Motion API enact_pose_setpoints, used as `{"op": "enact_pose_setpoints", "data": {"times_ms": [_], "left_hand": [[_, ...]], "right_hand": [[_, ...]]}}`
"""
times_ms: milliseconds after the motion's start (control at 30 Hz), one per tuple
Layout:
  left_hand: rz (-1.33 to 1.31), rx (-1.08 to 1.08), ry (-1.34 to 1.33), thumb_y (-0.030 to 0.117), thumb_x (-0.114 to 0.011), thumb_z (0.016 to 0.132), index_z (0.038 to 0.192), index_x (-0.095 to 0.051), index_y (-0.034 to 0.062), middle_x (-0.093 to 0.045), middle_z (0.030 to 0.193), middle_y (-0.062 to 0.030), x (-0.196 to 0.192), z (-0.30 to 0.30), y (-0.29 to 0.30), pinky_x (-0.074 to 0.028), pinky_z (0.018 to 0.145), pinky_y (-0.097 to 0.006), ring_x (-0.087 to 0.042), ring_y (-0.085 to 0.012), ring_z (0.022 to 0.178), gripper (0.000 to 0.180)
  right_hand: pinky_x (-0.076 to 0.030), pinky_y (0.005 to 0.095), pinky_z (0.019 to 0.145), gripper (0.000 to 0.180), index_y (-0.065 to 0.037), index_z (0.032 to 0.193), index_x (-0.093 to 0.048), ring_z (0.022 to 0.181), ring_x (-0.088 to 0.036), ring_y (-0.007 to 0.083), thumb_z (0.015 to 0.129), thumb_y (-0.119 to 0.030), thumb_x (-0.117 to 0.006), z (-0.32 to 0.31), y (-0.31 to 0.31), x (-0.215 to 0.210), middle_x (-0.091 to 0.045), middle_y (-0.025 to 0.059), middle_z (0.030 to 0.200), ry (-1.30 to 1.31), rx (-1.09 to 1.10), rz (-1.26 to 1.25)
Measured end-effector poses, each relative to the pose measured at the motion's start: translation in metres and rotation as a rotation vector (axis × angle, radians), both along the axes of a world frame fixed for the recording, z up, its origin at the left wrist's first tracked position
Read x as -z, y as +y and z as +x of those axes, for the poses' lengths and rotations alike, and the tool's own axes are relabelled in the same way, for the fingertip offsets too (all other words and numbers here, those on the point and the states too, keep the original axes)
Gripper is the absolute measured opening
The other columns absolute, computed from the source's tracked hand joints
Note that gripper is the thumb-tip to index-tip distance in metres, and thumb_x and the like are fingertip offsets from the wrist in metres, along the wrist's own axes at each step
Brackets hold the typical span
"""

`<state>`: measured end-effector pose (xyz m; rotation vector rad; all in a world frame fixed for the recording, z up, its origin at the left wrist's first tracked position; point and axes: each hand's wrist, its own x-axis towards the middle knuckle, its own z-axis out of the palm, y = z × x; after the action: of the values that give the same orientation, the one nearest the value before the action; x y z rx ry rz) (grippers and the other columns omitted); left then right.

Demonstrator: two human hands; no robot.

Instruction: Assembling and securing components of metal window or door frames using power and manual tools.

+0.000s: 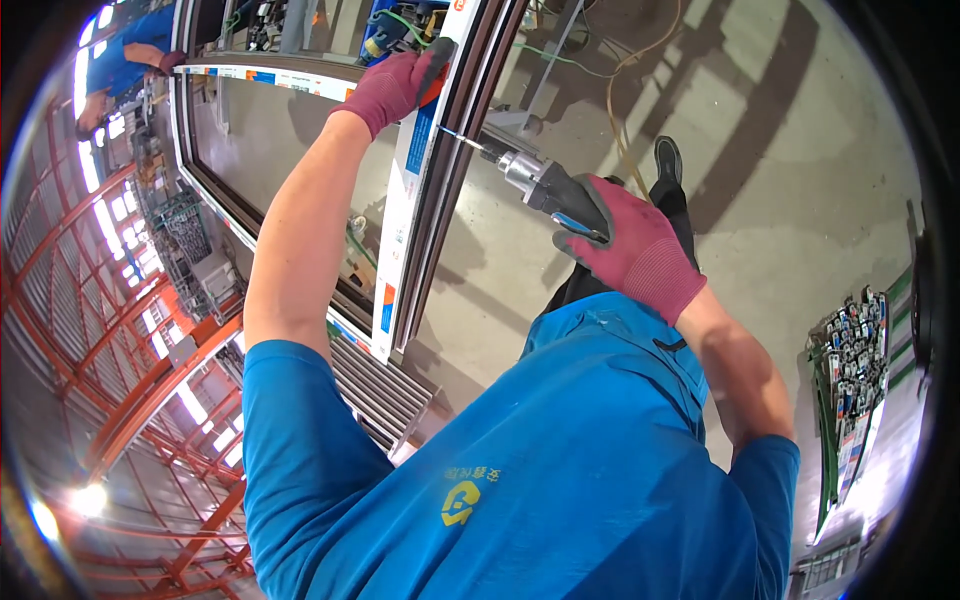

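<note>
My left hand (398,88), in a maroon glove with dark fingertips, grips the near bar of a large window frame (400,215). The bar has dark grooved sides and white printed film on its face. Part of an orange-red patch shows under the fingers; whether it is film or a separate piece I cannot tell. My right hand (640,240), gloved alike, is wrapped round a power drill (545,185) with a silver front and dark body. Its thin bit points left at the dark side of the bar, just below my left hand, and its tip appears to meet the bar.
A slatted metal stand (385,390) is under the frame's near corner. A yellowish hose (615,115) trails over the floor beyond the drill. Another person's arm (145,52) reaches the frame at upper left. A rack of small parts (848,370) stands at right.
</note>
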<state>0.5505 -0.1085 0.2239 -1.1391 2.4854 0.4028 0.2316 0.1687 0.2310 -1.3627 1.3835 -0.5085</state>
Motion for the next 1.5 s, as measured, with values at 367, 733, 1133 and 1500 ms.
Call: {"op": "enact_pose_setpoints", "data": {"times_ms": [367,733,1133,1500], "left_hand": [[-0.08,0.061,-0.006,0.034,-0.042,0.111,0.121,-0.064,0.0039,-0.07,0.116,-0.0225,0.007,0.001,0.0,-0.052,0.096,-0.048,-0.065,-0.0444,0.108,0.038],[-0.059,0.025,0.015,0.039,-0.04,0.112,0.132,-0.058,0.0197,-0.071,0.112,-0.0199,0.003,-0.001,0.006,-0.052,0.094,-0.049,-0.066,-0.0416,0.108,0.033],[-0.023,-0.156,0.063,0.055,-0.031,0.111,0.117,-0.069,0.0119,-0.072,0.112,-0.0209,0.003,-0.004,0.006,-0.049,0.1,-0.049,-0.066,-0.0428,0.11,0.058],[0.028,-0.012,-0.023,0.048,-0.041,0.11,0.131,-0.061,0.014,-0.071,0.114,-0.0202,0.008,0.0,-0.003,-0.051,0.096,-0.05,-0.066,-0.0424,0.108,0.044]], "right_hand": [[-0.053,0.0463,0.104,0.072,0.0,0.146,-0.053,0.122,-0.065,0.0428,0.088,-0.033,-0.082,0.001,-0.005,-0.008,-0.066,0.0263,0.132,0.002,0.002,0.011],[-0.053,0.0467,0.103,0.076,0.0,0.148,-0.05,0.12,-0.065,0.043,0.089,-0.037,-0.08,0.0,-0.003,-0.005,-0.065,0.026,0.132,0.059,-0.057,-0.036],[-0.055,0.0484,0.097,0.078,-0.005,0.152,-0.047,0.112,-0.068,0.0435,0.09,-0.043,-0.076,0.012,-0.014,-0.004,-0.065,0.0259,0.133,0.172,-0.096,-0.083],[-0.057,0.0482,0.089,0.075,-0.007,0.153,-0.045,0.107,-0.069,0.0404,0.092,-0.042,-0.074,0.02,-0.022,0.001,-0.065,0.0223,0.13,0.218,-0.118,-0.161]]}}
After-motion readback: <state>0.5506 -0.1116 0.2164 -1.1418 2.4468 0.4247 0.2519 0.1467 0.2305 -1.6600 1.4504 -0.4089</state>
